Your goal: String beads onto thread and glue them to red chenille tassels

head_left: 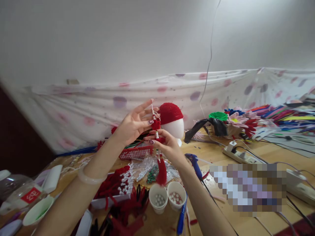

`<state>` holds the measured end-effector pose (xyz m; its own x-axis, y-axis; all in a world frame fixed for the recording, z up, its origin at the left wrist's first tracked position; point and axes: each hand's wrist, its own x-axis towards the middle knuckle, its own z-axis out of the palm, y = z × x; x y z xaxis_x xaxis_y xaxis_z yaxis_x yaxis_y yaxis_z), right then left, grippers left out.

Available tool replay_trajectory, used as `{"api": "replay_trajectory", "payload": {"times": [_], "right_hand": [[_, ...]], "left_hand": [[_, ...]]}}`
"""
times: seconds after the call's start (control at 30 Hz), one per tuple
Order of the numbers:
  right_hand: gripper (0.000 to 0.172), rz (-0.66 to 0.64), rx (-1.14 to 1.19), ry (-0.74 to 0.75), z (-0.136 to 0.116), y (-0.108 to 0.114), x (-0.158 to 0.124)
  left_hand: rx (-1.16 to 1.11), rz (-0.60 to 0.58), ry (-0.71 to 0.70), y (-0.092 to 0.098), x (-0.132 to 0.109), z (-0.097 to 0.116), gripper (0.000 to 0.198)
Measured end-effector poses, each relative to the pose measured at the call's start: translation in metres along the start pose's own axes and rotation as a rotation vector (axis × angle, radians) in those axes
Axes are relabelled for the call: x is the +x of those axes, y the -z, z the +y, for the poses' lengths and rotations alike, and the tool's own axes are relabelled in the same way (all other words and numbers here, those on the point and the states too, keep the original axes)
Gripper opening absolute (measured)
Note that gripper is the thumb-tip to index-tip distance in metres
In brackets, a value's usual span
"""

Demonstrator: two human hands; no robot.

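Note:
Both hands are raised above the wooden table. My left hand pinches the top of a red beaded tassel ornament, thumb and forefinger closed on its upper red piece and the other fingers fanned out. Just below, my right hand is closed on the ornament's middle. The red tassel hangs beneath my right hand. Behind the hands stands a white foam head with a red beaded cap.
Two paper cups of beads stand below the hands, beside pearl-trimmed red pieces. A red basket, a blue glue gun, a power strip, colourful pipe cleaners, craft flowers and a plastic bottle surround them.

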<state>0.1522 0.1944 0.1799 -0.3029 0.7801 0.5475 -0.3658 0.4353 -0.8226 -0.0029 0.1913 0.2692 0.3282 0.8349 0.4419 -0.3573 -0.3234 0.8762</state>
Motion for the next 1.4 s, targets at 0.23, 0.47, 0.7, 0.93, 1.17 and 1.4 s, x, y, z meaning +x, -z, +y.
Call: {"api": "replay_trajectory", "payload": {"times": [0.23,0.47,0.7,0.93,1.17,1.4], "right_hand": [[0.036,0.071,-0.017,0.080,0.000,-0.002,-0.007],[0.026,0.128,-0.139,0.144,0.003,-0.001,-0.024],[0.021,0.172,-0.280,0.159,-0.007,0.000,-0.035],[0.016,0.167,-0.468,0.208,-0.010,-0.007,-0.036],[0.017,0.158,-0.592,0.278,-0.015,-0.014,-0.036],[0.018,0.228,-0.709,0.293,-0.017,-0.022,-0.036]], "left_hand": [[0.065,0.004,-0.112,0.008,-0.016,-0.021,0.060],[0.105,0.043,-0.123,0.006,-0.033,-0.027,0.055],[0.078,0.069,-0.117,0.013,-0.042,-0.025,0.060],[0.129,0.111,-0.160,0.008,-0.051,-0.021,0.062],[0.207,0.150,-0.147,0.009,-0.059,-0.021,0.060],[0.274,0.143,-0.166,0.014,-0.064,-0.025,0.061]]}}
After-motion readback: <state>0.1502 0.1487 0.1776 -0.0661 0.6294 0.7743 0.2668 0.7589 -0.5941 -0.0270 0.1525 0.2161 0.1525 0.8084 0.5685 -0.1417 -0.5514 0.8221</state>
